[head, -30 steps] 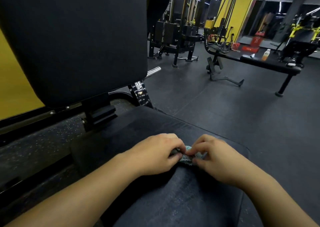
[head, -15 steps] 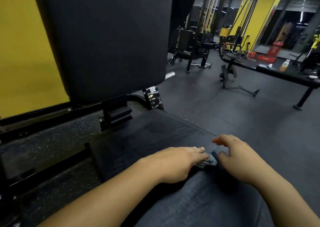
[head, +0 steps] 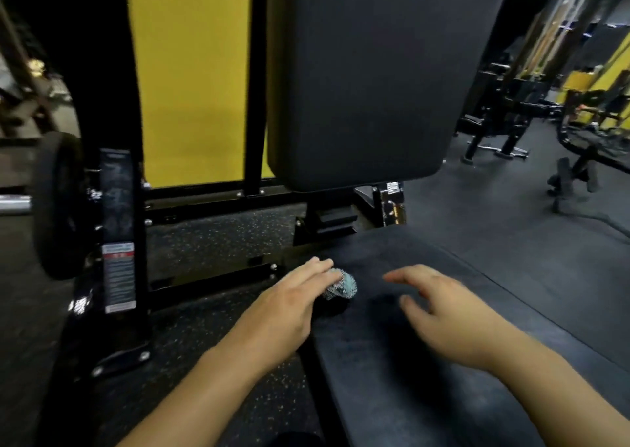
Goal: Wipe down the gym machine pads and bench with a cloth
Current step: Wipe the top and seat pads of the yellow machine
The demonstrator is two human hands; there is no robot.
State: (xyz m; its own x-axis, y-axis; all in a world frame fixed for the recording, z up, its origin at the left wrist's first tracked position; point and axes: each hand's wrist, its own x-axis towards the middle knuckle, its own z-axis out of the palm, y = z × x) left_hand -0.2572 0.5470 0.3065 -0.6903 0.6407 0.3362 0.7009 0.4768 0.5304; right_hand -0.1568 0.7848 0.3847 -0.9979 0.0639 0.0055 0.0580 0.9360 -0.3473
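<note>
A small bunched teal-and-grey cloth (head: 342, 286) lies on the black seat pad (head: 426, 361) near its left edge. My left hand (head: 289, 306) lies over the cloth with straight fingers pressing it onto the pad. My right hand (head: 443, 313) hovers just above the seat pad to the right of the cloth, fingers spread and loose, holding nothing. The upright black back pad (head: 375, 78) rises behind the seat.
A weight plate (head: 58, 204) on a bar and a black frame post with a warning label (head: 117, 276) stand at the left. A yellow wall panel (head: 194, 81) is behind. Other machines (head: 504, 122) and a bench frame (head: 579, 173) stand on the rubber floor at right.
The view swung left. Both hands let go of their two-handed pinch on the cloth; my left hand slid it leftward across the seat, and my right hand separated from it.
</note>
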